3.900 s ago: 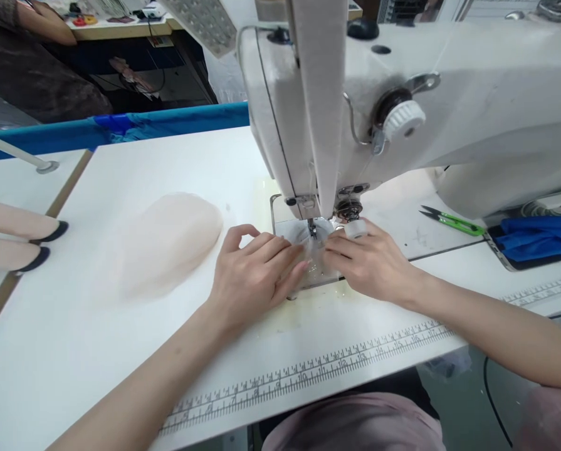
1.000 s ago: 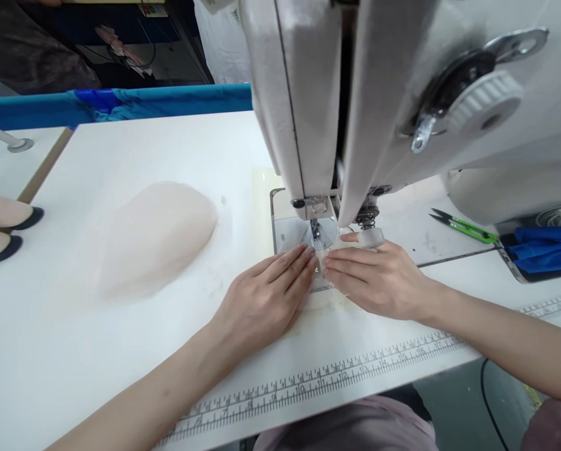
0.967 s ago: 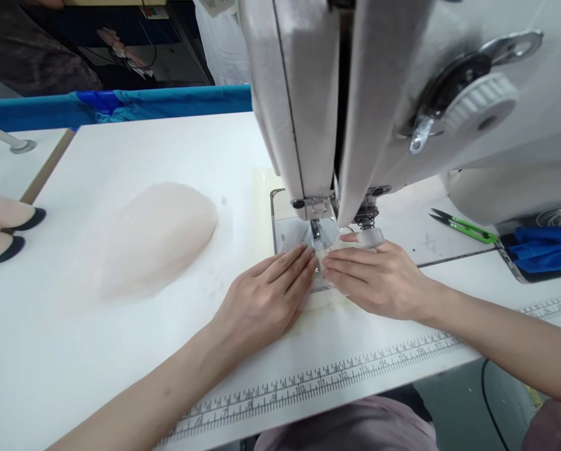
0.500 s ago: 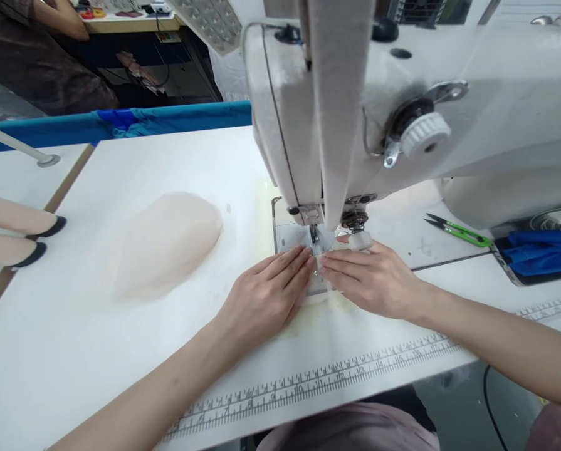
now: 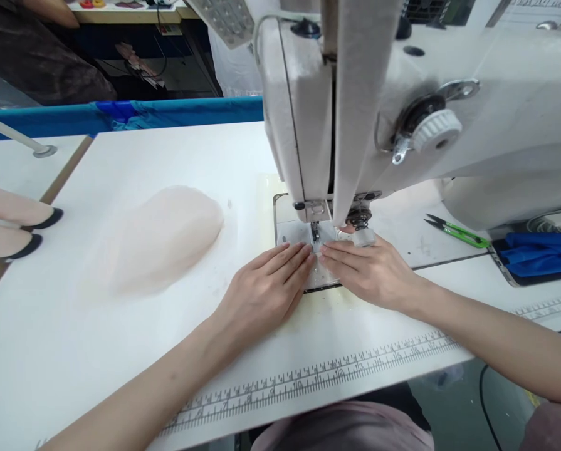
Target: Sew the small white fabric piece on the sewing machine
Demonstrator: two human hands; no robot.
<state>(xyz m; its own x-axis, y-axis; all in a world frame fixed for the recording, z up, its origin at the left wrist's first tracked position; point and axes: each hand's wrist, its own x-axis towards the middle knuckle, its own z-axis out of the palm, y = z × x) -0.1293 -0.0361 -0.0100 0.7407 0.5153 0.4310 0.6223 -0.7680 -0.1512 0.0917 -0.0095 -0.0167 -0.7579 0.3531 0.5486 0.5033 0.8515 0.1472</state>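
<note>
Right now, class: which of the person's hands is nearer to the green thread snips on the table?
Right. The right hand lies flat beside the needle, left of the green thread snips and apart from them. The left hand lies farther left, beyond the right hand.

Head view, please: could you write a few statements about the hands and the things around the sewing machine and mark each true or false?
1. Both hands, left hand and right hand, lie flat by the needle. True.
2. The green snips are in the right hand. False: they lie on the table, apart.
3. The pale fabric pile lies to the left of the left hand. True.
4. The left hand rests on the fabric pile. False: it is apart.
</note>
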